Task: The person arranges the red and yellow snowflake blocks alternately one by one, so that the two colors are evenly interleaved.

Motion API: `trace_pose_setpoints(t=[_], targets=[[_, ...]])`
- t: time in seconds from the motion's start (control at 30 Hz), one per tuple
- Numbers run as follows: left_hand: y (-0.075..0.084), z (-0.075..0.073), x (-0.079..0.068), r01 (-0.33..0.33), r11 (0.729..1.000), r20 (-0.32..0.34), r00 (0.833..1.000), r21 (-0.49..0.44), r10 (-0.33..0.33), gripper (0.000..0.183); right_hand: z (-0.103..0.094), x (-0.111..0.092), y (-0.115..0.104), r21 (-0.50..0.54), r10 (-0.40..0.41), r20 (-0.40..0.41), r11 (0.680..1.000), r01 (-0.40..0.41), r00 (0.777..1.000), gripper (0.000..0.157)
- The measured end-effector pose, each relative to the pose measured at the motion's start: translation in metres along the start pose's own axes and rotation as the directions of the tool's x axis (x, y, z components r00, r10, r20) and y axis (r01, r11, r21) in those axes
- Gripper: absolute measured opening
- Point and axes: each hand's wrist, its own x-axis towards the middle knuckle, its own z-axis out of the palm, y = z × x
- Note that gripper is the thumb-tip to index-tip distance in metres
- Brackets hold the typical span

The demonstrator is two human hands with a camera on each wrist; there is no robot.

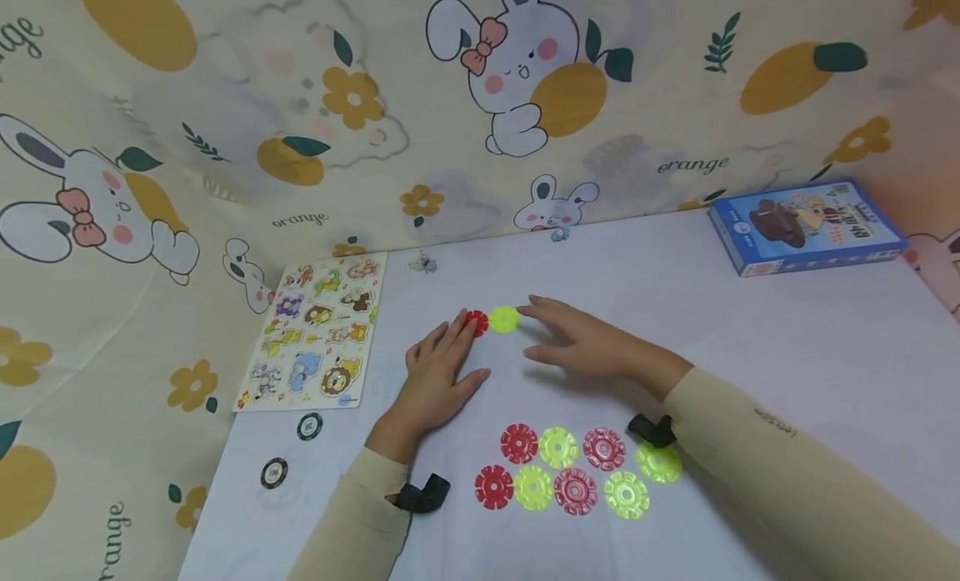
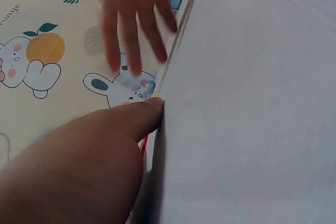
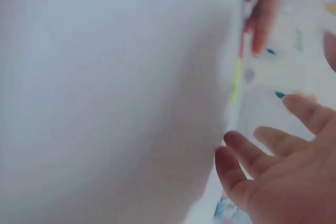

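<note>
near row of discs (image 1: pixel 533 488): lay between 5 and 6 o'clock from the far yellow disc (image 1: pixel 503 320); ran red, yellow, red, yellow from left to right
second row of discs (image 1: pixel 558 448): lay at about 5 o'clock, just beyond; ran red, yellow, red, yellow; partly covered at its right end by a black wrist mount (image 1: pixel 651 431)
chips (image 1: pixel 310 426): sat at 8 o'clock, two, black and white, apart from each other
left hand (image 1: pixel 435 381): came in from 8 o'clock; rested straight fingers on the far red disc (image 1: pixel 480 323), with thumb spread aside; curled round nothing
right hand (image 1: pixel 581 339): hung at 3 o'clock with fingers well apart and loosely bent; gripped nothing; had index tip right beside the far yellow disc, could not tell contact from a slim gap
far red disc: lay at 9 o'clock of the far yellow disc, edge to edge; could not tell interlocked from merely touching
animal board (image 1: pixel 330 323): lay at 9 o'clock, well apart
small figures (image 1: pixel 423 263): stood at 10 and 1 o'clock, too small to identify
blue box (image 1: pixel 810 224): lay flat between 2 and 3 o'clock, at the table (image 1: pixel 637 264) back
rabbit-and-orange cloth (image 1: pixel 450 181): hung at 12 o'clock, behind everything
</note>
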Motion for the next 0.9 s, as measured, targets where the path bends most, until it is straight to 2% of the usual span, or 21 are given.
trace_pose_setpoints(t=[0.13, 0.23, 0.4, 0.5, 0.57, 0.67, 0.77, 0.9], targets=[[0.005, 0.000, 0.001, -0.016, 1.000, -0.020, 1.000, -0.024, 0.015, 0.077, -0.007, -0.035, 0.008, 0.246, 0.006, -0.057, 0.969, 0.008, 0.998, 0.058], [0.010, 0.002, 0.003, -0.045, 0.999, -0.034, 0.998, -0.025, 0.044, 0.077, -0.007, -0.061, 0.015, 0.321, 0.005, -0.048, 0.947, 0.011, 0.999, 0.052], [0.020, 0.006, 0.007, -0.084, 0.996, -0.006, 0.996, 0.015, 0.084, 0.081, 0.004, -0.096, 0.026, 0.311, 0.025, 0.035, 0.950, -0.035, 0.999, 0.057], [0.024, 0.007, 0.009, -0.077, 0.996, 0.035, 0.997, 0.044, 0.076, 0.083, 0.013, -0.110, 0.026, 0.207, 0.052, 0.067, 0.976, -0.065, 0.996, 0.057], [0.025, 0.006, 0.009, -0.069, 0.996, 0.059, 0.996, 0.064, 0.066, 0.084, 0.018, -0.116, 0.023, 0.103, 0.050, 0.065, 0.993, -0.056, 0.997, 0.052], [0.026, 0.006, 0.009, -0.058, 0.995, 0.080, 0.996, 0.084, 0.051, 0.084, 0.023, -0.119, 0.019, -0.002, 0.033, 0.049, 0.999, -0.033, 0.998, 0.044], [0.026, 0.006, 0.008, -0.051, 0.994, 0.087, 0.995, 0.095, 0.043, 0.084, 0.021, -0.120, 0.016, 0.042, 0.072, 0.043, 0.996, -0.074, 0.996, 0.036], [0.027, 0.007, 0.008, -0.046, 0.994, 0.092, 0.995, 0.094, 0.037, 0.084, 0.013, -0.118, 0.015, 0.206, 0.136, 0.048, 0.968, -0.143, 0.990, 0.023]])
